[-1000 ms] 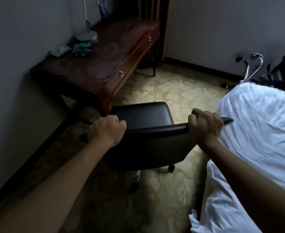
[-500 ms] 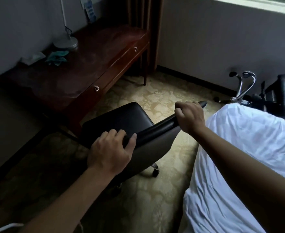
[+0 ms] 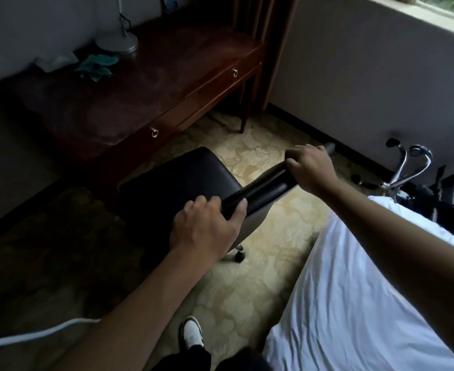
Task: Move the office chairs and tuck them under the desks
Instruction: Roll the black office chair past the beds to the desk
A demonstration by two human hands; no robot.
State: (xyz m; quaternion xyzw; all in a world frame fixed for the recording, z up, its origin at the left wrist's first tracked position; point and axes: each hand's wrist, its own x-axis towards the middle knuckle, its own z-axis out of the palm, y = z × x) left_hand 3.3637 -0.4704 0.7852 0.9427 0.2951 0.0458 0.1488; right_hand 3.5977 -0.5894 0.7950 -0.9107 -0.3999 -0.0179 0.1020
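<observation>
A black office chair [image 3: 175,180] stands on the carpet in front of a dark red wooden desk [image 3: 129,103]. Its seat faces the desk, and the front corner of the seat is close to the desk's drawer front. My left hand [image 3: 207,226] grips the near end of the backrest's top edge. My right hand [image 3: 308,170] grips the far end of the same edge. One caster [image 3: 239,255] shows below the backrest; the rest of the base is hidden.
A white bed [image 3: 367,303] fills the right side, close to the chair. On the desk sit a lamp base [image 3: 117,42], a teal cloth [image 3: 96,65] and a tissue pack. A second chair [image 3: 418,178] lies tipped by the far wall. My shoe [image 3: 191,333] is below.
The chair has turned and rolled toward the desk, its seat now nearer the drawer front. Both hands kept their hold on the backrest and the view has shifted forward and right.
</observation>
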